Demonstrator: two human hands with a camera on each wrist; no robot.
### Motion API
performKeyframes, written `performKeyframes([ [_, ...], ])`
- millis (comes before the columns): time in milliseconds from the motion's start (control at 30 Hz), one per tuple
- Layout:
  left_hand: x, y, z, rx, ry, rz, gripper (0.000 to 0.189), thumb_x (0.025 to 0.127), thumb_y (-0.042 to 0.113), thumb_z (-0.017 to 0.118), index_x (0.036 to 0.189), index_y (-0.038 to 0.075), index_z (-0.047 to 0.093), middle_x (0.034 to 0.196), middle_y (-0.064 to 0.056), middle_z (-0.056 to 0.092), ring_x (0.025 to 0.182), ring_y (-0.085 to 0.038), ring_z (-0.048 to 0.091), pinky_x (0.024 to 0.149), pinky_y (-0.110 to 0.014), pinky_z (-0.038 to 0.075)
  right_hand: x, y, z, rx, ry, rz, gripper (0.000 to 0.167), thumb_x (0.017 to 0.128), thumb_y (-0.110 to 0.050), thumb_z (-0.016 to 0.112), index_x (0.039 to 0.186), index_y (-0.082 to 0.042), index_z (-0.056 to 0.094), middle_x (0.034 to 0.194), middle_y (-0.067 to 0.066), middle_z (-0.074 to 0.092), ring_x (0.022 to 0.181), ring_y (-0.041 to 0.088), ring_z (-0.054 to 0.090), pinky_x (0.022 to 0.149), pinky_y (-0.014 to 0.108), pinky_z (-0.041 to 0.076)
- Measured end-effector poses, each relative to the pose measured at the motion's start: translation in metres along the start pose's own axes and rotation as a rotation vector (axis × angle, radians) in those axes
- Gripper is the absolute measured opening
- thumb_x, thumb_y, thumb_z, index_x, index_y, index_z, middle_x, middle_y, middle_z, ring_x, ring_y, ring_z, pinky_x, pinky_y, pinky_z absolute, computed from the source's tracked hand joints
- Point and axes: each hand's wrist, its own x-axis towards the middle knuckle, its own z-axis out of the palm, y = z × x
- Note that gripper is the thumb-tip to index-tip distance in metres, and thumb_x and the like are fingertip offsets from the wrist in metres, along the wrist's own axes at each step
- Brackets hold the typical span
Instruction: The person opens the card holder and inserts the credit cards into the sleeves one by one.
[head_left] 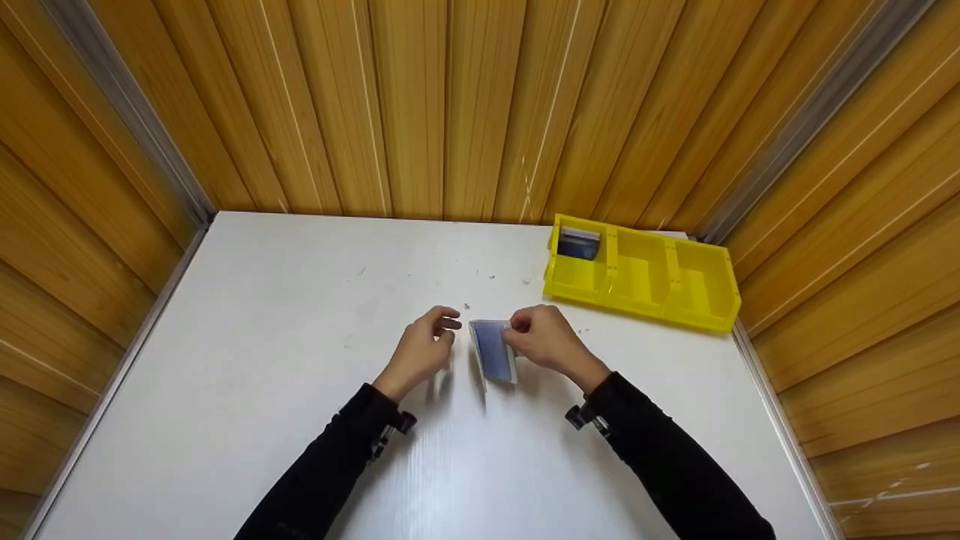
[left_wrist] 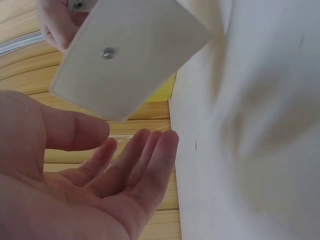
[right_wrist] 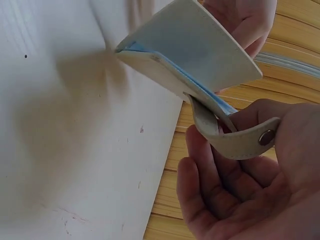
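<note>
A small cream card holder (head_left: pixel 493 352) stands partly unfolded above the white table, its blue inner side toward the head camera. My right hand (head_left: pixel 551 337) pinches its right edge between thumb and fingers. In the right wrist view, a strap (right_wrist: pixel 235 145) with a metal snap curves out near the right thumb, and blue sleeves show between the covers. My left hand (head_left: pixel 420 349) is just left of the holder, fingers loosely bent and holding nothing. The left wrist view shows the outer cover (left_wrist: pixel 135 55) with a snap stud, above the left fingertips.
A yellow bin (head_left: pixel 637 304) with three compartments stands at the back right of the white table (head_left: pixel 285 322). Its left compartment holds dark blue and white flat items (head_left: pixel 579 244). Wood-patterned walls (head_left: pixel 480 112) border the table at the back and sides.
</note>
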Motion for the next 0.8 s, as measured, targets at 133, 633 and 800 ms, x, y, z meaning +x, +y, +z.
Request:
performKeyframes([
  [133, -0.002, 0.001, -0.005, 0.002, 0.018, -0.008, 0.027, 0.107, 0.009, 0.058, 0.130, 0.010, 0.072, 0.125, -0.012, 0.080, 0.118, -0.031, 0.075, 0.101, -0.047, 0.057, 0.001, -0.005, -0.002, -0.062, 0.008, 0.037, 0.024, 0.091, -0.019, 0.073, 0.068, -0.015, 0.066, 0.063, -0.008, 0.056, 0.065, 0.012, 0.052, 0.061, 0.027, 0.041],
  [633, -0.006, -0.003, -0.011, 0.017, 0.015, -0.014, 0.017, 0.109, 0.019, 0.063, 0.116, 0.014, 0.078, 0.117, -0.006, 0.079, 0.103, -0.022, 0.074, 0.084, -0.035, 0.058, 0.011, -0.017, -0.002, -0.193, -0.034, 0.213, 0.039, 0.092, -0.029, 0.074, 0.060, -0.018, 0.055, 0.058, -0.006, 0.041, 0.059, 0.015, 0.046, 0.053, 0.028, 0.033],
  [800, -0.008, -0.003, -0.015, 0.028, 0.016, -0.018, 0.016, 0.109, 0.018, 0.064, 0.116, 0.013, 0.078, 0.118, -0.007, 0.078, 0.109, -0.026, 0.073, 0.088, -0.038, 0.057, 0.012, -0.020, -0.001, -0.147, -0.016, 0.235, 0.042, 0.091, -0.029, 0.075, 0.059, -0.019, 0.049, 0.058, -0.007, 0.036, 0.056, 0.014, 0.040, 0.052, 0.028, 0.028],
])
